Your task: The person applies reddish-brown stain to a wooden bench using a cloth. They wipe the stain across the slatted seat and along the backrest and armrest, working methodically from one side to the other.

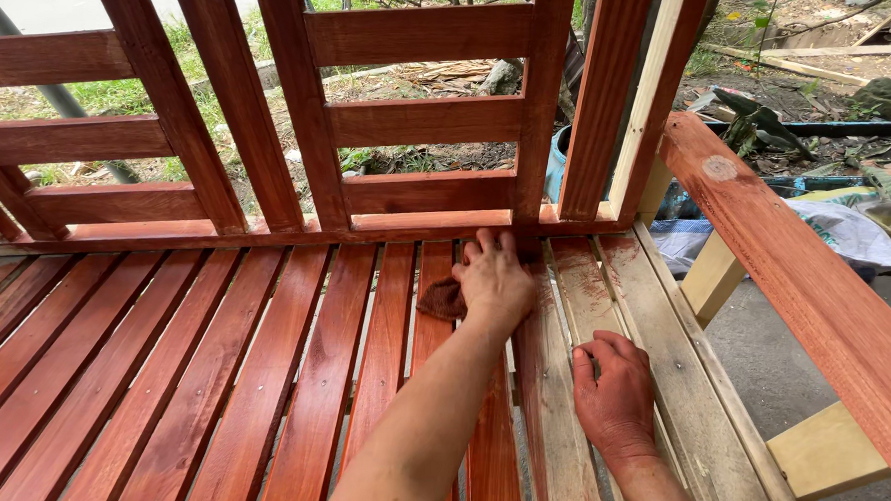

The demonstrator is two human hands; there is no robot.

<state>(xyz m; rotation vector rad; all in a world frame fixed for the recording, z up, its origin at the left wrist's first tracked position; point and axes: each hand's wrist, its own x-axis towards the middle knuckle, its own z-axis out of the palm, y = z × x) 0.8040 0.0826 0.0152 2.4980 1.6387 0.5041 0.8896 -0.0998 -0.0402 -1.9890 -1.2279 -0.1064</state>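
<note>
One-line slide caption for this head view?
Left hand presses a stained rag onto a red-brown wooden bench seat; the stain-smeared right hand rests on paler slats.

Small reddish-brown staining rag [443, 299], crumpled, pressed flat on slatted wooden bench seat [260, 373] near the backrest. Seat slats mostly stained glossy red-brown; rightmost slats pale, bare, streaked with partial stain.

Soft, even daylight from beyond the slats; sharp focus, slight wide-angle bending.
</note>
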